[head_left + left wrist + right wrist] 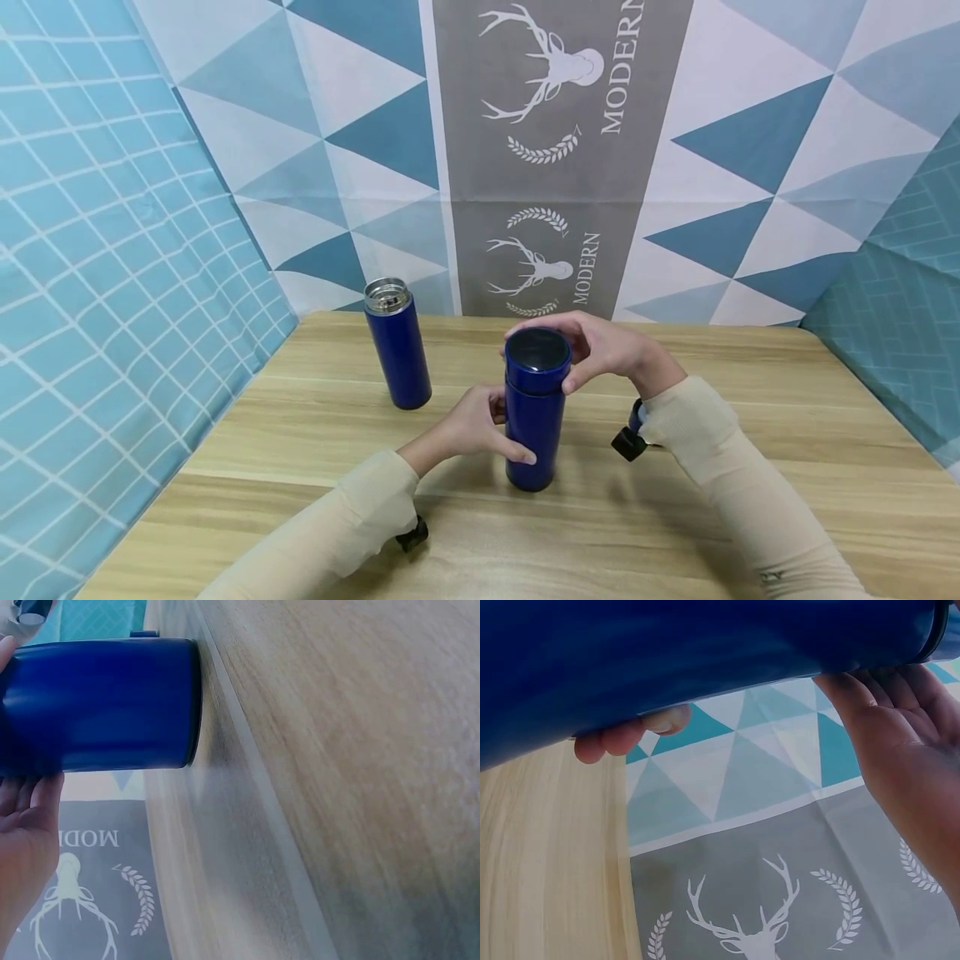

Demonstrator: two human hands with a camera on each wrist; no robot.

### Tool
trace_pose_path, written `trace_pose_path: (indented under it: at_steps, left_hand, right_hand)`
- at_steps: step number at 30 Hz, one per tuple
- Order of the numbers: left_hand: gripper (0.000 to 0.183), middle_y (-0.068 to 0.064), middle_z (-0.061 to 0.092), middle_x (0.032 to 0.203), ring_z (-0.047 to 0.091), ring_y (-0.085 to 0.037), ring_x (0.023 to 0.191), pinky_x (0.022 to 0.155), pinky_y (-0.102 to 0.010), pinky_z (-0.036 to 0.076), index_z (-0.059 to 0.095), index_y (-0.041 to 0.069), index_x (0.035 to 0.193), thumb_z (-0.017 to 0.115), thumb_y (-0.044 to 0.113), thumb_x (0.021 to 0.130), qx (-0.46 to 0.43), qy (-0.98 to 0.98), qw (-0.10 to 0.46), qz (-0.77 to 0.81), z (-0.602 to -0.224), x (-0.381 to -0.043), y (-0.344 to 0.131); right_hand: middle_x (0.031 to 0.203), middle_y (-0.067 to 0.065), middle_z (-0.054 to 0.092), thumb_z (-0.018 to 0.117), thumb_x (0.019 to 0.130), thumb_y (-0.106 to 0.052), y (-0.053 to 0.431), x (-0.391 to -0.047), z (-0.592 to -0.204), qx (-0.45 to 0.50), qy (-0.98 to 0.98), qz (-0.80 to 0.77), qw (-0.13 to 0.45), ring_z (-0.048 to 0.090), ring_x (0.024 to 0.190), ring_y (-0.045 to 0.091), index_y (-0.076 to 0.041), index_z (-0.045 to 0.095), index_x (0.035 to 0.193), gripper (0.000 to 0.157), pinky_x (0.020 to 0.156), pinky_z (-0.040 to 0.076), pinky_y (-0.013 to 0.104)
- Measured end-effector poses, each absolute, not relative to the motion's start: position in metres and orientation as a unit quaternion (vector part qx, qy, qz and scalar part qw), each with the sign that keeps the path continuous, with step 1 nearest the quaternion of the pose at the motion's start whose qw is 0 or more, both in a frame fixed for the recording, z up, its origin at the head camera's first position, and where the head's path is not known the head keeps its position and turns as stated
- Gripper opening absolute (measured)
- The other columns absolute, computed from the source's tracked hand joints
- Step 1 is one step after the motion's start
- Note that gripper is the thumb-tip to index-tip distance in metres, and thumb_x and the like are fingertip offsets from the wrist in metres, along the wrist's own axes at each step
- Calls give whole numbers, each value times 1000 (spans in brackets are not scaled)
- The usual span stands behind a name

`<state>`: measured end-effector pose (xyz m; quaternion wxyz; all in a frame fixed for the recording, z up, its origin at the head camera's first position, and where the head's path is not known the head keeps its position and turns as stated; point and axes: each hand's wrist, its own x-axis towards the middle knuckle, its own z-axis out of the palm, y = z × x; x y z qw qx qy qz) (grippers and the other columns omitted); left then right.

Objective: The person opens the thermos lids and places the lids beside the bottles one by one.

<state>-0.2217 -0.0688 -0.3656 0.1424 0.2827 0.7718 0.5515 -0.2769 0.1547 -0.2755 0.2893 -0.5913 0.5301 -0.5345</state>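
Observation:
A dark blue thermos flask (pixel 534 433) with a glossy black-topped lid (pixel 537 350) stands nearly upright between both hands. My left hand (pixel 476 425) grips its body, thumb across the front; the fingers behind it are partly hidden. Around the lid curls my right hand (pixel 596 346), thumb on the near side. A thin seam shows between lid and body. In the left wrist view the flask's base (pixel 191 705) is close over the table, with the left hand (pixel 30 847) under its side. Left fingertips (pixel 622 736) show below the flask in the right wrist view.
A second blue flask (pixel 399 350) without a lid stands at the back left, its steel mouth showing. The wooden table (pixel 300 492) ends at a patterned backdrop (pixel 375 125). Black wrist devices (pixel 630 443) hang beneath both sleeves.

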Motion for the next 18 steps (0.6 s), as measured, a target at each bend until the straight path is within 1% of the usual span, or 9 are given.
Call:
trace_pose_path:
  at_steps: [1,4,7,8,10,15,17,18]
  left_hand:
    - [59,-16,70,115,69,-12,98,92,-27,56,62,1,117,86,2,63,284,772,142,551,-366,-222,-69]
    - [59,-17,70,114,69,-11,97,91,-27,56,62,1,117,86,2,63,289,770,139,552,-367,-222,-68]
    - [58,-17,70,113,69,-11,97,91,-27,57,63,0,116,86,1,63,290,768,137,554,-368,-222,-68]
    - [58,-18,70,113,69,-11,96,91,-28,57,63,0,116,86,1,63,290,767,137,556,-368,-222,-68]
    - [58,-18,70,112,69,-11,96,91,-28,57,63,-1,115,86,-1,62,289,766,136,558,-368,-222,-68]
    - [58,-18,70,112,69,-10,96,91,-26,57,63,-1,115,86,-1,62,290,764,136,560,-368,-222,-68]
    - [58,-19,70,112,69,-10,96,90,-26,57,63,-1,114,86,-1,62,291,764,135,560,-368,-222,-69]
    - [58,-19,70,112,69,-10,96,90,-26,57,63,-1,115,86,-1,62,291,764,135,560,-367,-222,-69]
  right_hand:
    - [142,8,52,72,84,-6,155,-276,-276,-589,531,-536,291,50,133,23,-6,38,144,70,109,45,39]
    - [145,14,49,71,84,-6,158,-274,-278,-576,541,-541,289,49,134,23,-5,35,146,72,110,45,39]
    - [149,24,40,71,84,-6,160,-270,-280,-557,558,-546,281,45,137,26,-1,29,148,77,111,44,40]
    - [150,24,37,72,84,-7,160,-269,-280,-551,565,-548,276,44,138,26,0,27,149,79,111,44,40]
    - [152,22,35,73,83,-8,161,-266,-281,-544,576,-551,262,41,139,28,0,24,150,83,112,42,40]
    - [154,4,38,75,81,-8,164,-257,-281,-533,602,-553,218,39,141,27,1,21,150,88,116,36,37]
    - [154,4,38,76,81,-8,165,-251,-280,-525,619,-550,195,40,140,26,1,22,150,88,116,37,34]
    - [154,6,38,76,81,-8,165,-247,-279,-521,628,-548,182,41,140,27,2,22,150,88,115,38,33]
